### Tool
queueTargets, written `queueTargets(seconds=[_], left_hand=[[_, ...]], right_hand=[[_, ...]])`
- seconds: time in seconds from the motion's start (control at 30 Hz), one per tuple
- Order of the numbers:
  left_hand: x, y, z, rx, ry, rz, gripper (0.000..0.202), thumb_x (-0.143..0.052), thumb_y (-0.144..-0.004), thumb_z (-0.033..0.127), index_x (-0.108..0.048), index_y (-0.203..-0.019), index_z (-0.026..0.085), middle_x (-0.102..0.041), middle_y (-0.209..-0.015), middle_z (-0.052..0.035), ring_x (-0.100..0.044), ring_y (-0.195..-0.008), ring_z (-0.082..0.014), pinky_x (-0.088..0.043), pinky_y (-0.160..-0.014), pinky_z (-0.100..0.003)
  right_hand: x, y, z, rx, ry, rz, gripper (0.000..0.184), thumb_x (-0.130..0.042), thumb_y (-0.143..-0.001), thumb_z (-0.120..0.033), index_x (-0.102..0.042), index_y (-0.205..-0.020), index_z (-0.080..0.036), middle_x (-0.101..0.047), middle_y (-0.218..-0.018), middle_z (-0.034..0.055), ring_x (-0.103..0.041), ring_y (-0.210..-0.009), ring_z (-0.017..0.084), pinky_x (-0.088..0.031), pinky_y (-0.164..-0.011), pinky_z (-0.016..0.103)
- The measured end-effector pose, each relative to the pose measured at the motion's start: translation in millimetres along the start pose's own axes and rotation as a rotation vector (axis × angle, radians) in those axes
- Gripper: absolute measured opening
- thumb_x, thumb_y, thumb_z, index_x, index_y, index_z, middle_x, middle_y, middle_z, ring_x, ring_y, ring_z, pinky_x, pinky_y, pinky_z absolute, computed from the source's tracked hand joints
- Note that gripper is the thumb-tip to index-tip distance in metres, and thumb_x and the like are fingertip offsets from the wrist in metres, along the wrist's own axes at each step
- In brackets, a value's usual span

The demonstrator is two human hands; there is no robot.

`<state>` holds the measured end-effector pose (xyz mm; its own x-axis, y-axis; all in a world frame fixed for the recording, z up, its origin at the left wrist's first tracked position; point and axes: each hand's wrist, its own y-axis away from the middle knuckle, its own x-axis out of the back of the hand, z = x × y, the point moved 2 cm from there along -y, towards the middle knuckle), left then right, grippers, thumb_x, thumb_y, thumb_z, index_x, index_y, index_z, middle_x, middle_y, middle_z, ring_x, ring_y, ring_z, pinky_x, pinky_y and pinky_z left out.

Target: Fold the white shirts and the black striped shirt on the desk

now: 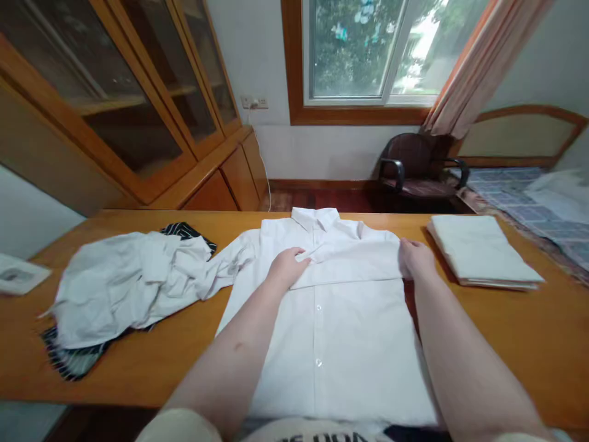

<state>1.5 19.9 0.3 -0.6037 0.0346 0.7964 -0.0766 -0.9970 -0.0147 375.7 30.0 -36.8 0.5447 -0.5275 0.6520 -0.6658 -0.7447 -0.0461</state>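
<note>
a white buttoned cotton shirt point(331, 331) lies face-up on the orange wooden table point(529, 344). the left hand point(288, 267) presses open on its chest; the right hand point(415, 258) rests at the shoulder edge — grip unclear. light, limp cloth, likely — best pinched at seams.

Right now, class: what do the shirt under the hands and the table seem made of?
White shirt: thin woven cloth, perhaps cotton or a blend, matte; it creases and folds softly. Table: wood or veneer, smooth orange-brown with slight sheen.
</note>
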Motion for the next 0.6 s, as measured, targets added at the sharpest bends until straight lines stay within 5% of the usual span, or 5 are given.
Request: queueTargets(seconds=[0.23, 0.47, 0.6], left_hand=[[3.8, -3.9, -1.3, -0.026, 0.130, 0.014, 0.024, -0.055, -0.077, 0.033, -0.069, -0.090, 0.019, -0.070, -0.096, -0.0044, -0.062, -0.091, -0.0208, -0.044, -0.083, -0.028], [2.2, -5.6, -4.7, -0.053, 0.262, 0.087, 0.020, -0.055, -0.077, 0.035, -0.065, -0.083, 0.019, -0.068, -0.081, -0.0011, -0.059, -0.076, -0.0169, -0.044, -0.072, -0.026], [0.9, -7.5, -6.8, -0.044, 0.261, 0.093, 0.019, -0.055, -0.077, 0.034, -0.065, -0.083, 0.019, -0.066, -0.078, -0.0004, -0.056, -0.068, -0.0152, -0.043, -0.067, -0.026]], right_hand=[[19.7, 1.6, -8.1, 0.026, -0.056, -0.116, 0.041, -0.065, -0.062, -0.053, -0.069, -0.071, -0.014, -0.064, -0.060, 0.0052, -0.056, -0.059, 0.020, -0.040, -0.053, 0.028], [23.9, 8.4, -11.4, 0.058, -0.009, 0.170, 0.035, -0.058, -0.069, -0.047, -0.068, -0.075, -0.014, -0.066, -0.071, 0.0094, -0.056, -0.063, 0.021, -0.042, -0.063, 0.032], [22.5, 1.9, -4.7, 0.025, -0.036, 0.120, 0.037, -0.059, -0.068, -0.050, -0.067, -0.077, -0.014, -0.066, -0.073, 0.0108, -0.058, -0.067, 0.023, -0.044, -0.068, 0.036]])
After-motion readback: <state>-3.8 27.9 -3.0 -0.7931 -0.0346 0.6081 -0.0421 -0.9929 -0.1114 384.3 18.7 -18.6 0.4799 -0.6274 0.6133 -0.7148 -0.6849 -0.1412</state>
